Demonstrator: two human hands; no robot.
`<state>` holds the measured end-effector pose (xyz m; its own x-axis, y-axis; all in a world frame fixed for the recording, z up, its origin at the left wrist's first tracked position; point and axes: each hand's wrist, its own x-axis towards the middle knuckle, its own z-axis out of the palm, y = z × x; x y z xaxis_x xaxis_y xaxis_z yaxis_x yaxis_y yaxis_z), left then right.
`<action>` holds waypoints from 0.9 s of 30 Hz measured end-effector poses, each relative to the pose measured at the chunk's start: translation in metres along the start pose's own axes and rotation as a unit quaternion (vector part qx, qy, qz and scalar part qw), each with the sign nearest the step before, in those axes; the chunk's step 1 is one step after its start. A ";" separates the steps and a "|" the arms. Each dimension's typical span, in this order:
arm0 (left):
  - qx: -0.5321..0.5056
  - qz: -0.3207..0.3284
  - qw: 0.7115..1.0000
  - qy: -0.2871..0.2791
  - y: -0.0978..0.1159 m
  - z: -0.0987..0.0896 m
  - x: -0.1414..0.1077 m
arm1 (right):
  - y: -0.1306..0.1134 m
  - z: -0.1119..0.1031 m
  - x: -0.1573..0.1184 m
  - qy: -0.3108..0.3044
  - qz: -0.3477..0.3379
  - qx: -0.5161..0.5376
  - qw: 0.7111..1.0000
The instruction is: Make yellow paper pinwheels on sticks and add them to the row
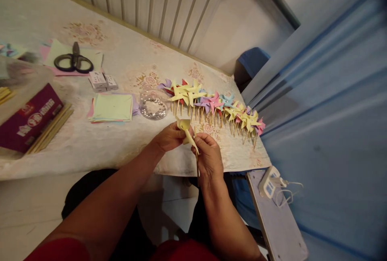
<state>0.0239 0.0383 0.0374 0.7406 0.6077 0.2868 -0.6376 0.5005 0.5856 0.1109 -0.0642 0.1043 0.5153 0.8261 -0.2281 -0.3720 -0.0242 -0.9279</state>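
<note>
My left hand grips a folded pale yellow paper pinwheel between thumb and fingers, above the table's front edge. Close beside it on the right, my right hand is closed around a thin wooden stick whose top is at the yellow paper. Whether stick and paper are joined is hidden by the fingers. Beyond my hands, a long row of coloured paper pinwheels on sticks lies on the table. A round clear dish of small shiny pins is to their left.
On the flowered tablecloth are a stack of coloured paper squares, small white boxes, black scissors on paper, and a purple box. A power strip rests on a stool at the right, near a blue curtain.
</note>
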 end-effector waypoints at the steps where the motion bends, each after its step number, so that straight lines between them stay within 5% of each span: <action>1: 0.003 0.003 1.000 -0.003 0.001 0.000 0.000 | 0.000 0.002 -0.001 -0.003 0.001 -0.004 1.000; 27: -0.048 0.009 0.999 -0.015 0.009 0.003 -0.004 | -0.003 0.022 -0.018 -0.003 -0.005 0.002 1.000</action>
<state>0.0160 0.0384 0.0439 0.7334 0.5998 0.3200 -0.6677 0.5472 0.5047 0.0860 -0.0663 0.1177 0.5152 0.8292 -0.2166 -0.3702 -0.0126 -0.9289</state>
